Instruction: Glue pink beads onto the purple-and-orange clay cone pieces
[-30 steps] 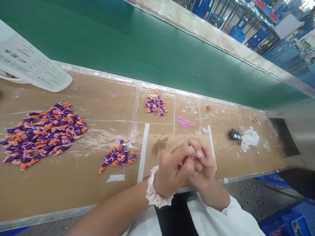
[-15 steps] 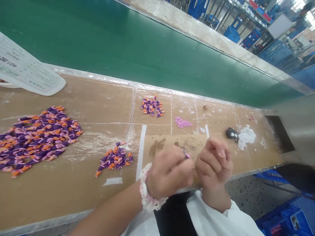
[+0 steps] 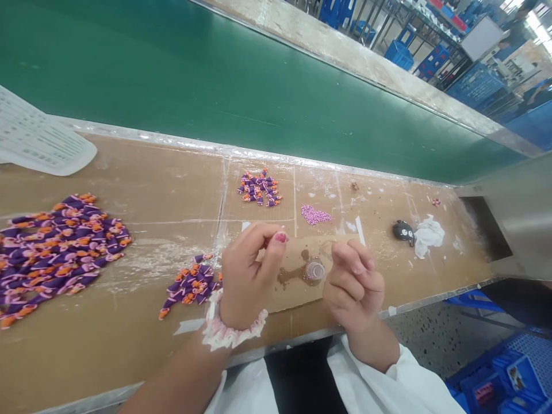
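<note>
My left hand (image 3: 250,275), with a white and pink scrunchie (image 3: 233,332) round its wrist, is raised over the cardboard, thumb and forefinger pinched together. Anything between those fingertips is hidden or too small to name. Facing it, my right hand (image 3: 352,287) has its fingers curled in and the thumb pressed against them; I cannot make out what they hold, if anything. Between both hands a small clear cup (image 3: 315,270) stands on a stained cardboard piece (image 3: 297,296). Beyond them lies a patch of tiny pink beads (image 3: 314,215).
Small purple, orange and pink figures lie in a large pile (image 3: 64,253) and two smaller piles, near (image 3: 192,283) and far (image 3: 260,188). A black round object with eyes (image 3: 403,231) sits beside a crumpled white tissue (image 3: 429,236). A green conveyor belt (image 3: 241,86) runs behind.
My left hand has moved left, away from the right hand, and its thumb and forefinger now show. The clear cup has come into sight between the hands. My right hand stays curled.
</note>
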Available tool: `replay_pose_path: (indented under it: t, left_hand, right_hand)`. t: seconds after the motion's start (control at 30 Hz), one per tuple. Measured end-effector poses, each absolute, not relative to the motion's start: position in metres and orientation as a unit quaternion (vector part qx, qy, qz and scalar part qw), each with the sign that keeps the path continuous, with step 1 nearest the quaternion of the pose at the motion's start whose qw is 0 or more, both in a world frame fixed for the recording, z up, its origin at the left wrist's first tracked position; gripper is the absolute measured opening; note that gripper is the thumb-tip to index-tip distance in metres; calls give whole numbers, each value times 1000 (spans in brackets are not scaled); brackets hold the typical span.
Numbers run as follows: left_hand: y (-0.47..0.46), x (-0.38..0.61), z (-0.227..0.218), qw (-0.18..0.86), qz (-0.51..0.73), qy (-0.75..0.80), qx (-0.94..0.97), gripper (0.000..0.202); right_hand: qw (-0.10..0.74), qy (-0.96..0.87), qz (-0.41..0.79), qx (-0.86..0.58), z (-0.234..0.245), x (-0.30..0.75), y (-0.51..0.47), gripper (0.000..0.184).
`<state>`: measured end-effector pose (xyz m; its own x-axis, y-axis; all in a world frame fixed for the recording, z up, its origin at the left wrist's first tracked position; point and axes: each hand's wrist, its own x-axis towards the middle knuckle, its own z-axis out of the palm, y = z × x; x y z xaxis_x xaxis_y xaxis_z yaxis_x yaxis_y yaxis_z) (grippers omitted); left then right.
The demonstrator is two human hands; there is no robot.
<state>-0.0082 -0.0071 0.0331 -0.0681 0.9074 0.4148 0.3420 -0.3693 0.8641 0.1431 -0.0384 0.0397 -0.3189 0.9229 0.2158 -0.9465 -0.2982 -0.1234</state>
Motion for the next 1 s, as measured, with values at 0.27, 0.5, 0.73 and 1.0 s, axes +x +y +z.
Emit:
replay_pose_path:
  t: [0.27, 0.5, 0.73, 1.0]
  left_hand:
    - [-22, 1, 45, 398, 477, 343, 705, 21]
    - [-26, 1, 44, 453, 457, 333, 689, 21]
    - [-26, 0, 47, 465, 469, 313, 682, 15]
    - [-28, 0, 48, 454, 478, 318, 681, 16]
  right_hand:
    - [566, -179, 804, -37, 35, 139, -43, 27]
    - [568, -230, 788, -62, 41, 131, -44, 35]
    - [565, -209, 797, -41, 41, 130, -44, 36]
    - [562, -206, 799, -54, 42, 129, -45, 37]
